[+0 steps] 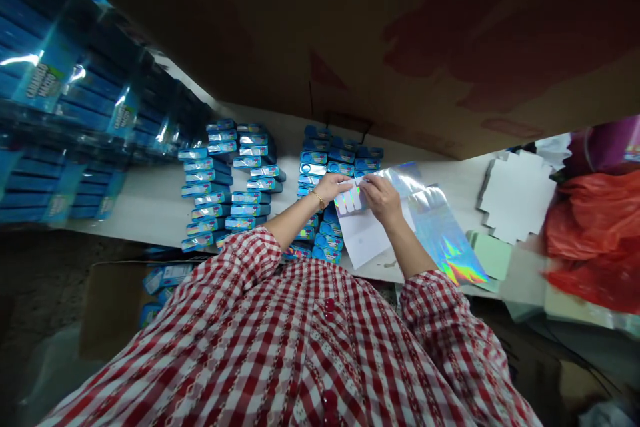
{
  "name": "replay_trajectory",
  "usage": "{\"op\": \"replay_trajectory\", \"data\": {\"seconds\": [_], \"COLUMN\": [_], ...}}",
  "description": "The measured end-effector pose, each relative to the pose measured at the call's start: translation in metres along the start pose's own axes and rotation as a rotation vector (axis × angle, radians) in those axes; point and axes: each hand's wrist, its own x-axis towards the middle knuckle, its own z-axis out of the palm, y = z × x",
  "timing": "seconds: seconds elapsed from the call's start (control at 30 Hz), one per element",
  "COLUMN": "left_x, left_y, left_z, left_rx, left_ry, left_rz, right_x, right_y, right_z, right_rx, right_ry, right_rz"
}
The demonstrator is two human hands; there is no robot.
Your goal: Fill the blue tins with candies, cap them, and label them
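Both hands meet over a holographic sticker sheet (pixel 367 240), whose lower part is bare white backing and whose upper part carries shiny stickers. My left hand (pixel 331 188), with a bracelet at the wrist, reaches in from the left with its fingertips pinched. My right hand (pixel 382 197) is closed, its fingers curled down over the sheet. Between the fingertips shows a small pale sticker, partly hidden by the fingers. Rows of small blue boxes (pixel 313 158) stand right beside and under my left hand. More shiny holographic sheets (pixel 445 230) lie to the right of my right hand.
More blue boxes (pixel 205 188) stand in stacked rows on the white table (pixel 150 203). Wrapped blue packs (pixel 55 80) are piled at left. A large cardboard box (pixel 350 33) overhangs the back. White die-cut cards (pixel 520 193) and a red plastic bag (pixel 595 233) lie at right. An open carton (pixel 107 307) sits below.
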Motion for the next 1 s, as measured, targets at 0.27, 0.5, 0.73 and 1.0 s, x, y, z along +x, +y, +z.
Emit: {"op": "replay_trajectory", "data": {"seconds": [0.27, 0.5, 0.73, 1.0], "left_x": [0.005, -0.047, -0.06, -0.024], "left_y": [0.001, 0.008, -0.001, -0.007], "left_z": [-0.012, -0.047, -0.091, -0.108], "left_rx": [0.391, -0.22, -0.265, -0.093], "left_ry": [0.307, 0.248, 0.436, 0.634], "left_rz": [0.298, 0.154, 0.079, -0.04], "right_x": [0.021, 0.065, 0.085, 0.114], "right_y": [-0.042, -0.062, -0.092, -0.107], "right_z": [-0.079, -0.026, 0.023, 0.048], "right_rx": [0.181, 0.546, 0.569, 0.212], "right_ry": [-0.061, -0.253, -0.306, -0.416], "right_rz": [0.243, 0.577, 0.666, 0.716]}}
